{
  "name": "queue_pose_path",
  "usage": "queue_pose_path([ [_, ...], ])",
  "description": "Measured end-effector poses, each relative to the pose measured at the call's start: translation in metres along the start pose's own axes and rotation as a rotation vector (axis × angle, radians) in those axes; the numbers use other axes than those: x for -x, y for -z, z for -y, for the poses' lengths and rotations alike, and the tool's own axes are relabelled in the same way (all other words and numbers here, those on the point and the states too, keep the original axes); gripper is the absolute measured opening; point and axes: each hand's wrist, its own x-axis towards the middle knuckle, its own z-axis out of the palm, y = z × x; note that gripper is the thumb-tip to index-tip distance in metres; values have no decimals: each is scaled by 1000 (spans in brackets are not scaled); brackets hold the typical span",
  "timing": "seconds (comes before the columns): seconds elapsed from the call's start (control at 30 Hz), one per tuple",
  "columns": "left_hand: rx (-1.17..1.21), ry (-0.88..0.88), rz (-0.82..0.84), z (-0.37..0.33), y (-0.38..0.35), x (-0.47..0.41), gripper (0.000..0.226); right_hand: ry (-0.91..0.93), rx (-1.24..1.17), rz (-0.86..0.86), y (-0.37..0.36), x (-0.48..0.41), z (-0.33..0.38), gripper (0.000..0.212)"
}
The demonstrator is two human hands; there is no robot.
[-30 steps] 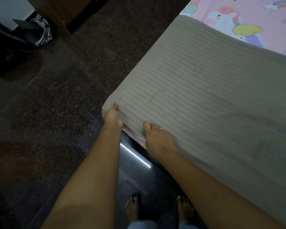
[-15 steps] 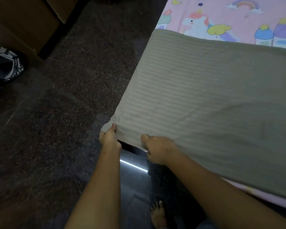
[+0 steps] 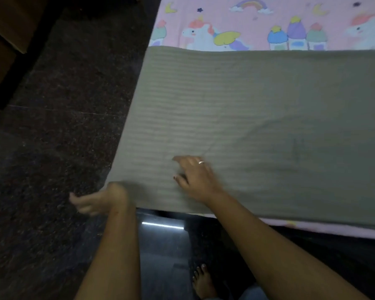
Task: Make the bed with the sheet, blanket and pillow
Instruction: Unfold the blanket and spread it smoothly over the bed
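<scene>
A grey-green striped blanket (image 3: pixel 258 118) lies flat across the near end of the bed. Beyond it shows the pink sheet (image 3: pixel 258 22) printed with unicorns and rainbows. My right hand (image 3: pixel 195 176) rests on top of the blanket near its near-left corner, fingers spread and fairly straight, a ring on one finger. My left hand (image 3: pixel 95 200) hangs just off that corner over the floor. It is blurred, its fingers point left and it holds nothing. No pillow is in view.
Dark speckled stone floor (image 3: pixel 52 137) runs along the bed's left side. Wooden furniture (image 3: pixel 7 40) stands at the top left. My bare foot (image 3: pixel 204 282) is on the floor below the bed's near edge, beside a bright streak of reflected light (image 3: pixel 162 225).
Both hands have let go of the blanket's near-left corner edge. My right hand has moved up onto the blanket's top, and my left hand has swung out left off the corner.
</scene>
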Motion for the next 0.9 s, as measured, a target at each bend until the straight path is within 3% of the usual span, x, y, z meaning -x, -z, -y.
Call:
queue_pose_path([
  [0.07, -54, -380, 126, -1, 5, 33, 72, -136, 118, -92, 17, 9, -30, 56],
  [0.13, -143, -635, 409, 0, 2, 77, 77, -304, 249, -144, 31, 34, -73, 64],
  [0.3, -605, -1083, 1018, 10, -9, 199, 71, -757, 446, -283, 81, 143, -192, 65],
  [0.4, -818, -1304, 1239, 17, -10, 256, 62, -1048, 386, -411, 120, 206, -239, 66],
  [0.5, -877, -1370, 1388, 23, -10, 302, 57, -1396, 180, -523, 153, 234, -264, 64],
  [0.57, -907, -1382, 1433, 28, -12, 326, 56, -1367, 204, -592, 161, 222, -267, 66],
  [0.73, -845, -1409, 1508, 35, -21, 380, 59, -654, 372, -346, 143, 150, -245, 60],
  [0.8, -835, -1393, 1475, 35, -31, 400, 59, -586, 331, -219, 152, 152, -260, 62],
  [0.9, -829, -1451, 1455, 34, -43, 429, 58, -727, 365, -294, 184, 204, -324, 66],
])
